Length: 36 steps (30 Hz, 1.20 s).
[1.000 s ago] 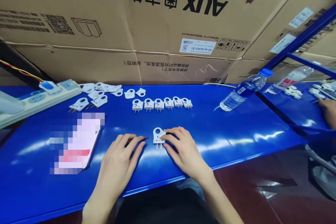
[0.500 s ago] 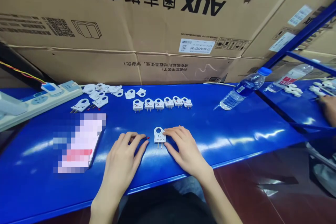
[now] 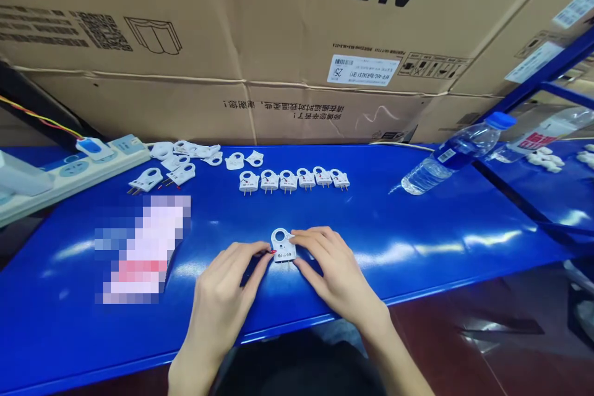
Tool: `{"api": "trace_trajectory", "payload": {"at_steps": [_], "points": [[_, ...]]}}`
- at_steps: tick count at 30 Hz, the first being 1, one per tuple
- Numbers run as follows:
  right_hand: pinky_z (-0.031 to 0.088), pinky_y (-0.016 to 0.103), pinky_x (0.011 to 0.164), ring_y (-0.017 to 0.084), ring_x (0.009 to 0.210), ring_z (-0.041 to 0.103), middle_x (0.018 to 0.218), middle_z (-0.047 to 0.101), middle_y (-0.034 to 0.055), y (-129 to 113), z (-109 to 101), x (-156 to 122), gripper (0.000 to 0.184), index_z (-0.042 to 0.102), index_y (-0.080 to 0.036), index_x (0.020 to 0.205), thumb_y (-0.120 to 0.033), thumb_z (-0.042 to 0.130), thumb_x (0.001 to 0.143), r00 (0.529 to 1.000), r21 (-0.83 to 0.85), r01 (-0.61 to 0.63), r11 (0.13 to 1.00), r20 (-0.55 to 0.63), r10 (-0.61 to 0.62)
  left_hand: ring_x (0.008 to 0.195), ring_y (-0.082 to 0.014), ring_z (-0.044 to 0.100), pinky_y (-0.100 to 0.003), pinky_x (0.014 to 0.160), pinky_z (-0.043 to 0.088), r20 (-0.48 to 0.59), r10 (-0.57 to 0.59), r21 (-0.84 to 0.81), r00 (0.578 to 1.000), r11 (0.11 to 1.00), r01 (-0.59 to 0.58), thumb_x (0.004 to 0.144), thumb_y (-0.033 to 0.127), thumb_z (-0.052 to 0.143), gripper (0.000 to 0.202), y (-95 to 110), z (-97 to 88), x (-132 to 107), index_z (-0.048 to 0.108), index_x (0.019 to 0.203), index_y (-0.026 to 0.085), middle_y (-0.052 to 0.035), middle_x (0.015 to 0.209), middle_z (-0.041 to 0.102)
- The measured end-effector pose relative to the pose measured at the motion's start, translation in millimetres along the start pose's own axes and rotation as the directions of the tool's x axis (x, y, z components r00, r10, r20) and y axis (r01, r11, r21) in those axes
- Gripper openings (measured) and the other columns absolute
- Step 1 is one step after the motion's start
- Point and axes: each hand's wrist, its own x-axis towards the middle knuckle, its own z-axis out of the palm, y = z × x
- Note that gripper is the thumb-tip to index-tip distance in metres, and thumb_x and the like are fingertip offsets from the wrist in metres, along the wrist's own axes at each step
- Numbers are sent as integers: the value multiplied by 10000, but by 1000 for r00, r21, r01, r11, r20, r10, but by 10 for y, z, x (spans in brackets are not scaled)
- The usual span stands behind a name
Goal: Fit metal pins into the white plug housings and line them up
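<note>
On the blue worktable (image 3: pixel 417 241), near its front edge, a single white plug (image 3: pixel 283 245) lies flat with its ring end pointing away from the person and its two prongs toward them. The right hand (image 3: pixel 331 266) rests palm down beside it, fingers half curled, the fingertips pressing on the plug's right side; it pins the part rather than lifting it. The left hand (image 3: pixel 227 288) lies palm down on the other side, fingers loosely bent, pinching a small red-tipped piece (image 3: pixel 271 252) at the plug's lower left corner; how firmly it is gripped cannot be told. Farther back, a row of six plugs (image 3: pixel 294 180) stands in line, prongs toward the person. A loose heap of white plug parts (image 3: pixel 185 158) lies to the left of that row, next to a power strip (image 3: pixel 69 170). A water bottle (image 3: pixel 457 151) lies on its side to the right, against the large cardboard boxes (image 3: pixel 278 43) behind the table.
</note>
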Motion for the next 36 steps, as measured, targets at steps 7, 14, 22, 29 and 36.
{"api": "trace_trajectory", "payload": {"at_steps": [7, 14, 22, 29, 36], "points": [[560, 451, 979, 244, 1192, 625, 1337, 698, 67, -2, 8, -3, 283, 599, -246, 1325, -237, 567, 1044, 1000, -29, 26, 999, -3, -27, 929, -181, 686, -333, 868, 568, -8, 103, -17, 995, 995, -103, 994, 156, 611, 134, 7, -17, 27, 687, 1082, 222, -28, 1010, 748], [561, 463, 976, 249, 1165, 631, 1340, 699, 71, -11, 1, -4, 250, 623, -224, 1283, -241, 578, 1038, 998, -33, 67, 997, 3, -67, 981, -172, 679, -309, 899, 570, 5, 116, -8, 993, 993, -116, 985, 127, 611, 188, -10, -21, 32, 713, 1108, 226, -24, 1043, 746], [567, 460, 957, 253, 1164, 647, 1344, 699, 63, -26, 8, 12, 253, 626, -247, 1293, -261, 551, 1051, 996, -37, 81, 996, 34, -80, 956, -192, 681, -339, 846, 602, 6, 109, 10, 994, 994, -109, 989, 147, 600, 189, -10, -45, 27, 721, 1095, 247, -40, 1031, 745], [559, 447, 955, 245, 1158, 645, 1328, 707, 71, -37, 4, 21, 234, 635, -230, 1269, -262, 569, 1047, 997, -45, 71, 996, 35, -69, 974, -186, 678, -331, 865, 595, 21, 122, 15, 992, 992, -122, 994, 121, 580, 212, -15, -35, 13, 717, 1105, 239, -47, 1058, 730], [559, 434, 952, 237, 1135, 647, 1292, 722, 79, -47, -8, 20, 235, 650, -223, 1261, -270, 577, 1043, 995, -56, 97, 994, 43, -94, 993, -190, 678, -336, 875, 595, 50, 132, -11, 990, 991, -132, 999, 125, 575, 212, -32, -29, 1, 703, 1136, 225, -60, 1086, 728]]}}
